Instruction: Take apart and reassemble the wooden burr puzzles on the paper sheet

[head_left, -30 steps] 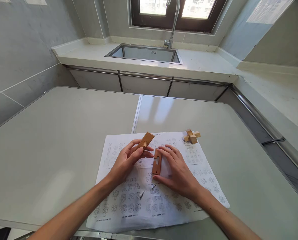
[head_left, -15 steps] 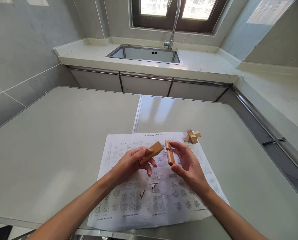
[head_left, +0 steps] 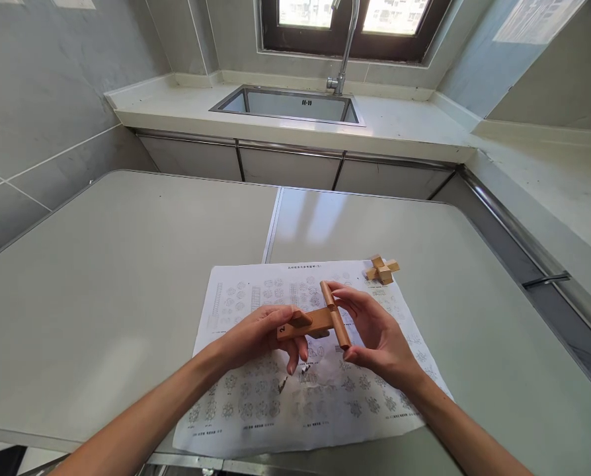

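Over the printed sheet (head_left: 256, 410), my left hand (head_left: 263, 337) grips a flat wooden piece (head_left: 318, 322) marked with a number, with a smaller wooden part across it near my thumb. My right hand (head_left: 375, 330) holds a notched wooden rod (head_left: 342, 328) between thumb and fingers at its two ends. The far end of the flat piece touches the rod's middle, at the notch. Whether the two are locked together cannot be made out. A small assembled wooden cross (head_left: 383, 271) sits at the sheet's upper right corner.
The sheet lies on a pale table (head_left: 127, 264) with a seam down its middle and has small tears near its centre. Beyond the table are a counter (head_left: 399, 119), a sink (head_left: 290, 106) and a faucet (head_left: 348, 53) below a window.
The flat piece has turned more level and its end now meets the rod. My right hand has tilted the rod and lowered it slightly toward the flat piece.
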Demonstrator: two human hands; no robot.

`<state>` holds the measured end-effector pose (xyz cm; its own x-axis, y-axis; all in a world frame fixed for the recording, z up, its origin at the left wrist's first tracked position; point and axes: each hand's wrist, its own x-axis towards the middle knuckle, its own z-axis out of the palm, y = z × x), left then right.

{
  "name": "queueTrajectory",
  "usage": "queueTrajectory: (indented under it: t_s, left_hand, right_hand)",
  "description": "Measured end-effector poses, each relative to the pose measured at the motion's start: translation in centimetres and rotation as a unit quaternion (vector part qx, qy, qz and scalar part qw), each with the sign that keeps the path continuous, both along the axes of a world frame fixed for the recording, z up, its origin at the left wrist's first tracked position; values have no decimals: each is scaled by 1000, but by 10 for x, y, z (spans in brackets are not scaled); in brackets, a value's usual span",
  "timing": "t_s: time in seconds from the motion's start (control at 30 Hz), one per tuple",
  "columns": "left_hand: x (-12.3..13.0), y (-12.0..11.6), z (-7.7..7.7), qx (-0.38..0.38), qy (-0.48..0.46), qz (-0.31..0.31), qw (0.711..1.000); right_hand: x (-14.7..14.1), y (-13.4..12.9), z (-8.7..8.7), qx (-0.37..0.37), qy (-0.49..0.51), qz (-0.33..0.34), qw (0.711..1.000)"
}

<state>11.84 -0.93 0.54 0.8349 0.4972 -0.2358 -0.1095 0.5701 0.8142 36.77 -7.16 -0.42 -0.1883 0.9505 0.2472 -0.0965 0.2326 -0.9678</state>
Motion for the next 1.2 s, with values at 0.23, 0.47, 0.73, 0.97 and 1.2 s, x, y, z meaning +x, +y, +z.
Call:
queueTrajectory:
  t_s: [0.23,0.47,0.73,0.97,1.2]
  left_hand:
    - [-3,1,-1,-17,5,5,1000]
    - [-1,1,2,6,-1,-3,1000]
    - [1,-4,8,58,26,-23,998]
    - [0,-4,7,99,32,-36,994]
    - [-2,-3,10,165,79,-27,983]
  right_hand:
    - [-1,-3,5,21,-55,-4,998]
    - [-2,-6,8,77,-135,-28,987]
    - [-10,-9,5,98,-170,-27,980]
    - [-9,-13,2,109,-157,-27,981]
    - [-16,-25,4,114,-143,-61,981]
